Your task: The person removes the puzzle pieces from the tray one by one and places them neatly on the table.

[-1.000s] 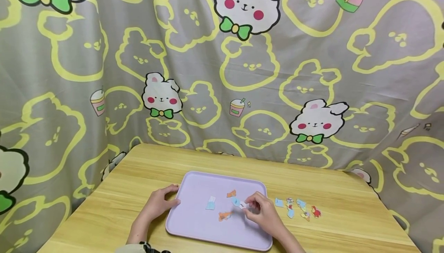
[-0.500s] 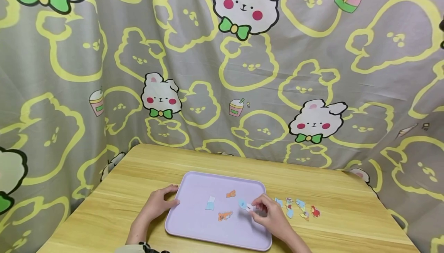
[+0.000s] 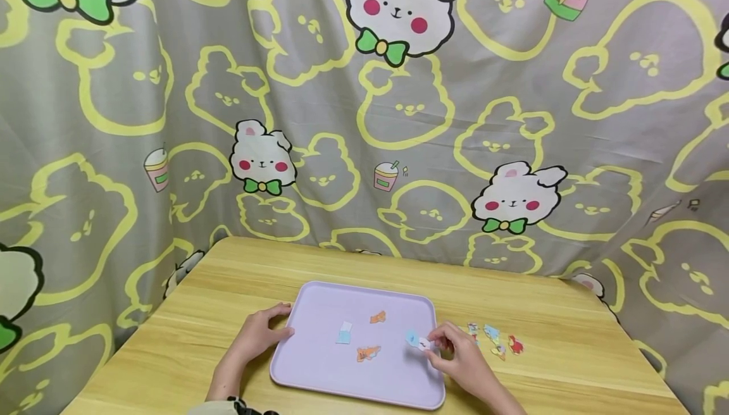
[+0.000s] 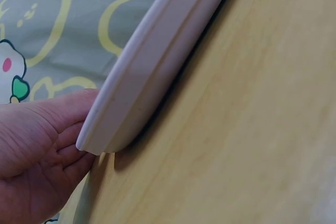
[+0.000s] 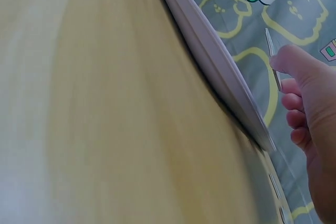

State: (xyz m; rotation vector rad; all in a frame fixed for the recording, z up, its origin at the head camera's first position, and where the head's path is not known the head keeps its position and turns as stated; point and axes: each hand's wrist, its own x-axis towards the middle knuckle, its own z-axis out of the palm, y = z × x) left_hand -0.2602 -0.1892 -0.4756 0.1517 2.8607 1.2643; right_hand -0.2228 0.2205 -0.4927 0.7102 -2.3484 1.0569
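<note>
My right hand [image 3: 464,361] pinches a small flat light-blue and white puzzle piece [image 3: 414,339] between thumb and fingertips. It hovers over the right side of the lilac tray [image 3: 319,374]. In the right wrist view that piece [image 5: 269,43] shows edge-on, apart from the tray. My left hand [image 3: 257,338] holds the tray's left edge with the thumb at the rim; the left wrist view has its fingers [image 4: 71,153] bent against the edge, their tips partly hidden. On the tray lie a blue-white piece [image 3: 344,333], an orange piece [image 3: 378,317] and another orange piece [image 3: 367,353].
Several colourful pieces, among them a red one [image 3: 515,345] and a blue one [image 3: 492,332], lie on the wooden table [image 3: 569,371] right of the tray; my right hand partly covers that group. A patterned grey curtain [image 3: 324,225] hangs behind and at both sides.
My right hand has lifted the light-blue and white piece from near the orange ones and carried it rightward to the tray's right side. The left hand stays at the edge.
</note>
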